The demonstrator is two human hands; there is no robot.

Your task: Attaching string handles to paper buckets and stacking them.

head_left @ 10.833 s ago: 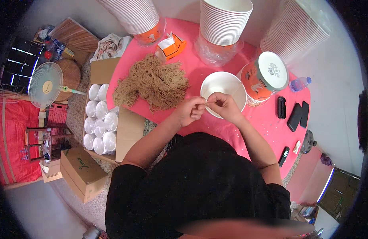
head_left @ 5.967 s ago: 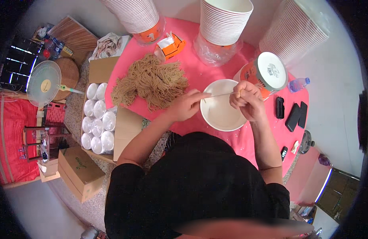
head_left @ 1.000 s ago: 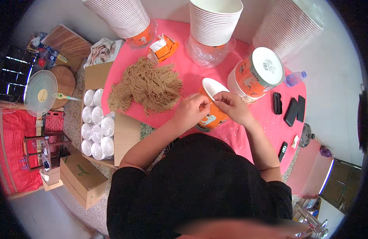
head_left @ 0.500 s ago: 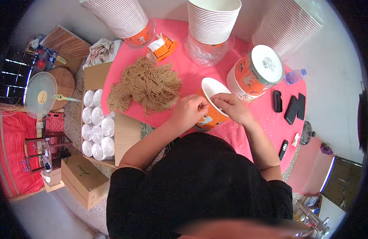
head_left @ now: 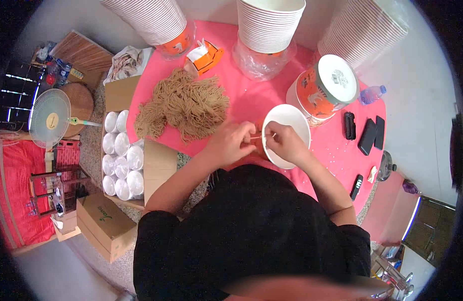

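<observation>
An orange paper bucket (head_left: 300,128) with a white inside is tipped toward me at the table's near edge. My left hand (head_left: 235,143) is beside its outer left wall, the fingers pinched together near a thin pale strand. At the left rim, my right hand (head_left: 285,143) reaches into the mouth with closed fingertips; what they hold is too small to make out. Left of the bucket lies a heap of tan cords (head_left: 191,108). Just beyond it on the right, an upturned bucket (head_left: 316,93) sits on others, with tan cord showing near the bottom.
Tall bucket stacks (head_left: 271,25) line the back of the pink table (head_left: 246,100). An orange tissue pack (head_left: 206,57) lies between them and the cords. At right are a plastic bottle (head_left: 373,94) and black phone-like objects (head_left: 367,136). An open carton (head_left: 160,168) of white cups stands left.
The bucket has turned and tipped, so its mouth faces me more and its inside shows. My left hand has shifted slightly left and its fingers have spread a little; the right stays at the rim.
</observation>
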